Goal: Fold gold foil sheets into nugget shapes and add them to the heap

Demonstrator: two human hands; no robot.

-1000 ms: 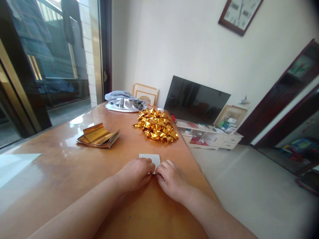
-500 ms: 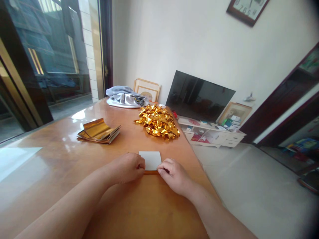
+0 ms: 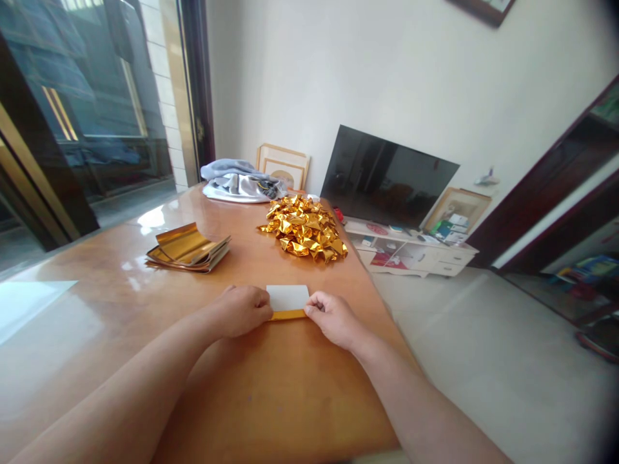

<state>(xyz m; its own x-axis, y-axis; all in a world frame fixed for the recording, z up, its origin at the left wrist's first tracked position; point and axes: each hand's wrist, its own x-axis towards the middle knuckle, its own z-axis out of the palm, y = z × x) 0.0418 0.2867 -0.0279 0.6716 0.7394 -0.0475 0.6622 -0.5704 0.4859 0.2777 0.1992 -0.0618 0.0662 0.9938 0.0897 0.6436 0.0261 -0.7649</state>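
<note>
Your left hand (image 3: 247, 310) and right hand (image 3: 333, 316), apart, pinch 1 paper (image 3: 287, 298) at opposite ends of its gold edge (image 3: 289, 314). Beyond them sits a gold foil pile (image 3: 307, 230).

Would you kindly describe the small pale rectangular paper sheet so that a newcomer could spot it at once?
On the glossy brown table, find the shiny gold foil heap. Nearer the camera, the sheet sits between the bare left hand and right hand. Its pale face with a gold near edge distinguishes it from the loose gold paper stack.
</note>
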